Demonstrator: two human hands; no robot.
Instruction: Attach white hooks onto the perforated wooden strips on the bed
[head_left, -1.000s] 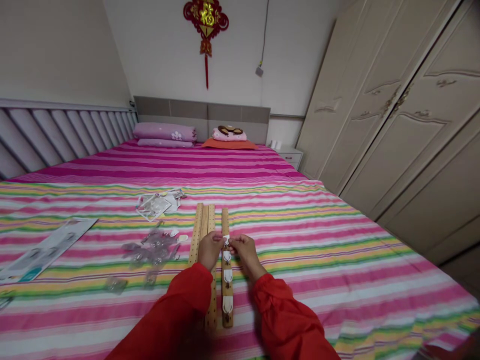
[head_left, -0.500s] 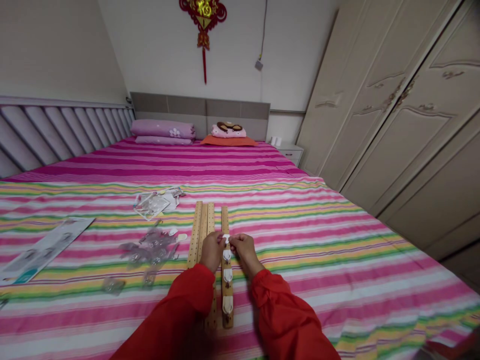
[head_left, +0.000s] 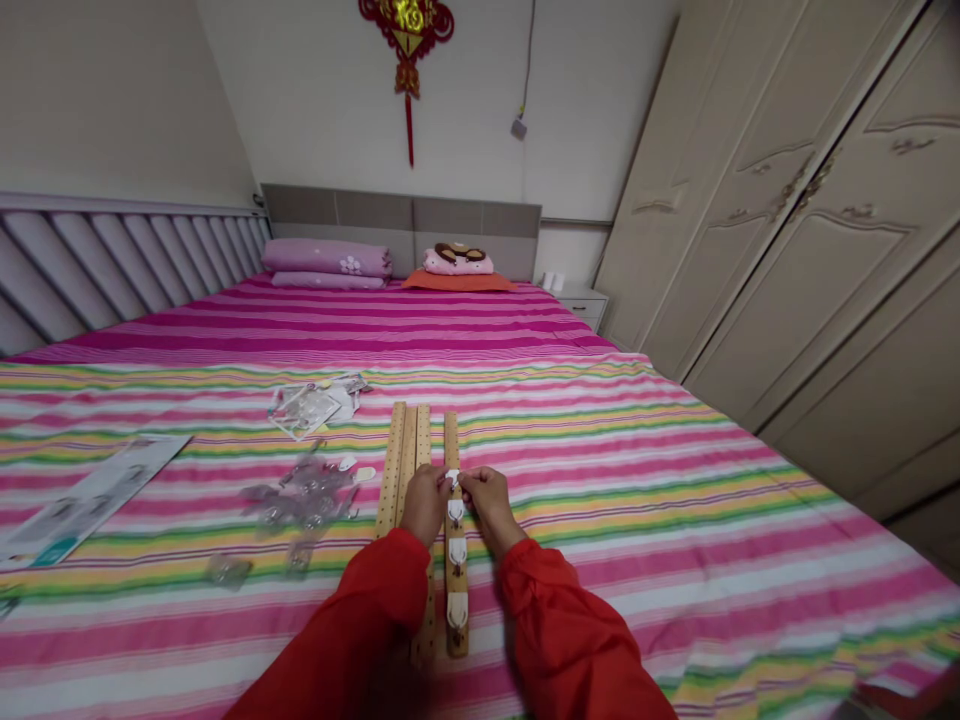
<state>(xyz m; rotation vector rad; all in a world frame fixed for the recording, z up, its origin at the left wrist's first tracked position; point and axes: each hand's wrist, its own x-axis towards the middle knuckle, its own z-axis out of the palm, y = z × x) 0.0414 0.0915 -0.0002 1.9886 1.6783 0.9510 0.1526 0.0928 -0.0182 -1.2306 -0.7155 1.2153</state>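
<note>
A narrow wooden strip (head_left: 451, 440) lies lengthwise on the striped sheet. White hooks with metal ends sit along its near part, among them the nearest hook (head_left: 457, 608) and a middle hook (head_left: 457, 550). At the far end of this row, my left hand (head_left: 425, 503) and my right hand (head_left: 488, 503) pinch a white hook (head_left: 452, 479) from either side, against the strip. Fingertips of both hands are closed on it and partly cover it. Perforated wooden strips (head_left: 391, 455) lie side by side just left, partly under my left hand and sleeve.
Clear plastic pieces and hooks (head_left: 311, 495) are heaped to the left, with a small clear piece (head_left: 228, 570) nearer. Opened packaging (head_left: 307, 408) lies farther back. A long packaging card (head_left: 94, 497) rests at far left. A wardrobe (head_left: 810, 220) stands right of the bed.
Both hands stay at the same hook on the strip, with only a very slight shift of the fingers. The view has moved marginally; nothing else differs.
</note>
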